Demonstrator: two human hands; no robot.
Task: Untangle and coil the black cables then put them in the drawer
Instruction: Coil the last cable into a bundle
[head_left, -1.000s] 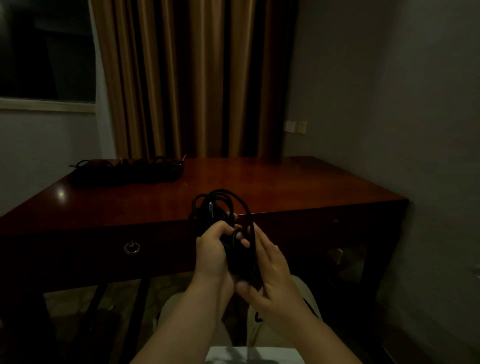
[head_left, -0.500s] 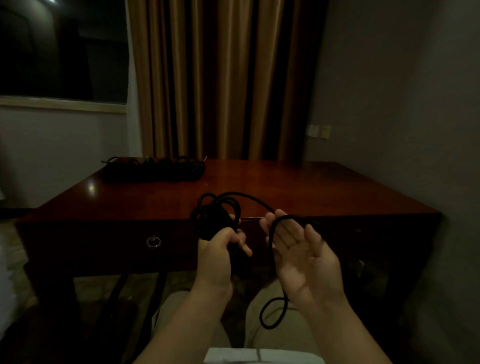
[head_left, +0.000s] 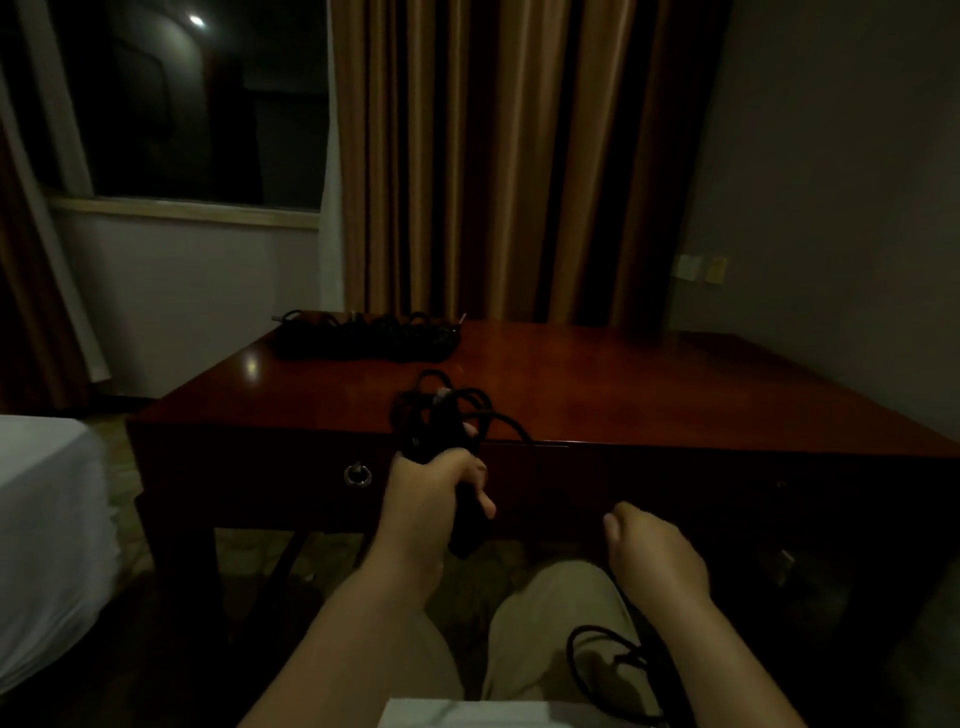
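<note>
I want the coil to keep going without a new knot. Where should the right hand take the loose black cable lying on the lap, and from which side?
Probably at the curved loop of the loose black cable on the lap, from above: it lies slack and apart. The right hand hangs over it, while the left hand grips the tangled black cable bundle.

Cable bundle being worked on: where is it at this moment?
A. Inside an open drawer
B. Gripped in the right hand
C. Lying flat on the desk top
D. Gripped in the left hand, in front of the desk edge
D. The left hand grips the cable bundle, whose loops stick up in front of the desk edge, while the right hand is away from the bundle and no drawer stands open.
</note>
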